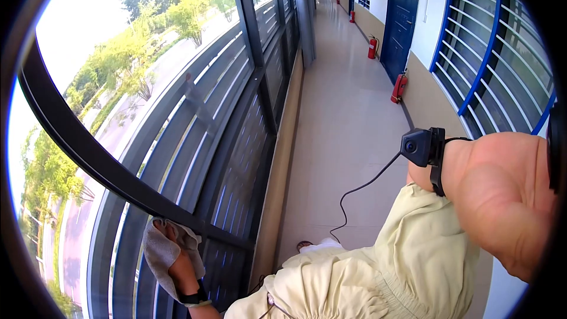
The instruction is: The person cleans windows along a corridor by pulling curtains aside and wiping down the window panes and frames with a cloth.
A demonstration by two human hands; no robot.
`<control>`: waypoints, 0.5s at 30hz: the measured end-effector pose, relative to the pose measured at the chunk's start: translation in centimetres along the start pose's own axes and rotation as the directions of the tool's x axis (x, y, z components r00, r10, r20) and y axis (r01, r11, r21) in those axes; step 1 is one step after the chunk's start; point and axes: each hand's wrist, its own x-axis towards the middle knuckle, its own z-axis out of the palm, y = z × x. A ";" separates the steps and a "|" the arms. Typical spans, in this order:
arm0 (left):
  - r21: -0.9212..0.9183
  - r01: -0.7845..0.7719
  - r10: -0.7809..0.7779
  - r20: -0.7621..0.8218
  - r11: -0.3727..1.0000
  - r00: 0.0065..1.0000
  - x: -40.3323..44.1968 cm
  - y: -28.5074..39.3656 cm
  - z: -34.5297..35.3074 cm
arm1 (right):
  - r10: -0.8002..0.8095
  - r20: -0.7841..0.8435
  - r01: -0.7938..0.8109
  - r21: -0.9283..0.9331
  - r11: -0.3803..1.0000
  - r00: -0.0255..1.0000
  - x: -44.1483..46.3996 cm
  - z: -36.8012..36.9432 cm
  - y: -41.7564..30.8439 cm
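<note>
My left hand [182,269] is at the lower left with a grey cloth [158,255] wrapped about its fingers. Hand and cloth rest against the dark metal window frame [142,196], where a curved bar meets the horizontal rail. The cloth covers part of the fingers. Close to the lens at the right is my right hand [502,189], its palm and wrist showing large. Its fingers run out of the view, so their pose is hidden. A small black camera [417,146] is strapped to the right wrist, and its cable hangs toward the floor.
A long corridor floor [336,94] runs ahead. Along the right wall stand a blue door [403,18], red fire extinguishers [399,88] and a barred window [493,41]. Grey slatted panels [195,124] line the left, with trees outside. A grey curtain [306,18] hangs farther along.
</note>
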 end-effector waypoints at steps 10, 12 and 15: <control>0.405 -0.028 0.046 -0.035 0.914 0.998 -5.4 -3.8 -3.2 | 0.029 0.016 -0.029 0.018 0.999 0.999 -1.0 1.0 0.1; 0.401 0.026 0.064 -0.211 0.916 0.975 -5.6 -4.8 -4.0 | 0.034 0.031 -0.035 0.026 0.999 0.999 -1.2 1.4 0.2; 0.463 0.084 0.109 -0.374 0.882 0.921 -5.1 -5.2 -6.1 | 0.046 0.047 -0.048 0.032 0.998 0.998 -1.9 1.9 0.2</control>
